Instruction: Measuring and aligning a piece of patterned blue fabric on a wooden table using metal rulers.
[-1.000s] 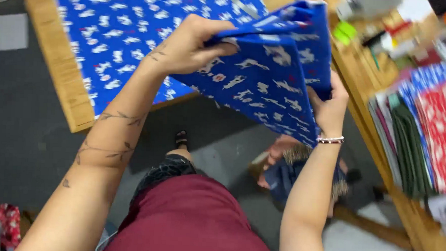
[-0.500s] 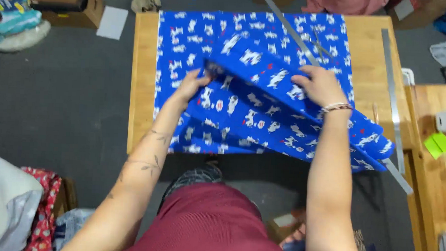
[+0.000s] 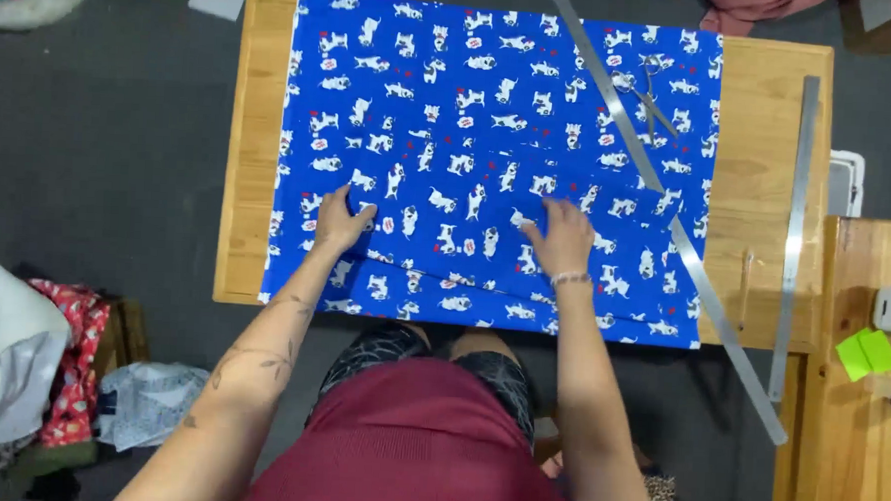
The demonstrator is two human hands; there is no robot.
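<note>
A blue fabric printed with small white dogs lies spread flat over a wooden table. My left hand presses flat on the cloth near its front left part. My right hand, with a bracelet at the wrist, rests flat on the cloth near the front middle. Both hands have fingers spread and hold nothing. A fold line runs across the fabric just below my hands, close to the table's near edge.
A long metal ruler lies diagonally across the fabric's right side, past scissors. A second metal ruler lies on bare wood at right. Another table with green sticky notes stands at right. Bags and cloth sit on the floor left.
The folded fabric I held up was lowered onto the table and spread out. My hands moved from gripping it to lying flat on top of it.
</note>
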